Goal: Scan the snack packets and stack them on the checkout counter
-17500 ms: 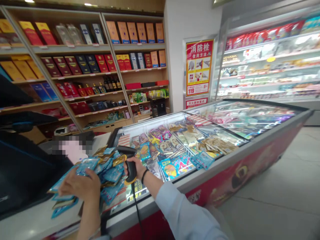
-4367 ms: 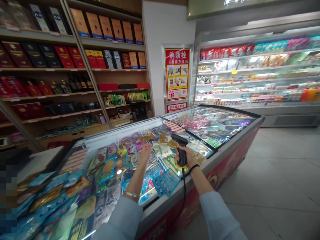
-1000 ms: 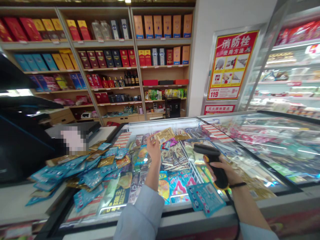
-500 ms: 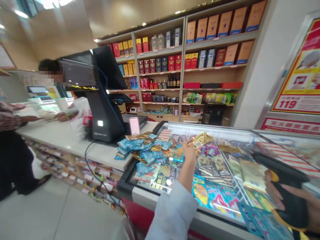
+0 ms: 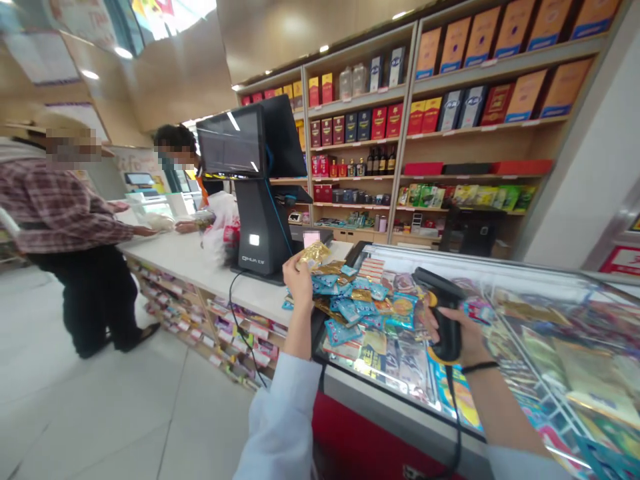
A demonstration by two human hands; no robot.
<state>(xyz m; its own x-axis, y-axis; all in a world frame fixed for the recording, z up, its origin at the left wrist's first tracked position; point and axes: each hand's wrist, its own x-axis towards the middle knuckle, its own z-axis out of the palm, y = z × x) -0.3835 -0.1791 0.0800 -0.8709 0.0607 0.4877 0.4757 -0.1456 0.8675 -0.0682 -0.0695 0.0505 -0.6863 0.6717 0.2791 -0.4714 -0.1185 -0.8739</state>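
Note:
My left hand (image 5: 297, 279) is raised over the counter's end and pinches a gold foil packet (image 5: 314, 253) by its edge. Just beyond it lies a heap of blue and gold packets (image 5: 350, 300), spread across the counter corner and the freezer's glass lid (image 5: 500, 313). My right hand (image 5: 463, 333) is wrapped round the grip of a black barcode scanner (image 5: 440, 307), held above the glass lid with its head pointing toward the heap. A cable hangs from the scanner's base.
A black checkout terminal (image 5: 255, 180) stands on the white counter (image 5: 180, 257). Two other people are at the counter's far end, one in a plaid shirt (image 5: 60, 213), hands on bagged goods. Shelves of boxed goods (image 5: 425, 113) line the back wall. Tiled floor lies at left.
My view has swung left, bringing the counter and the two people into sight. My left hand has carried the gold packet from above the freezer lid over to the heap by the terminal.

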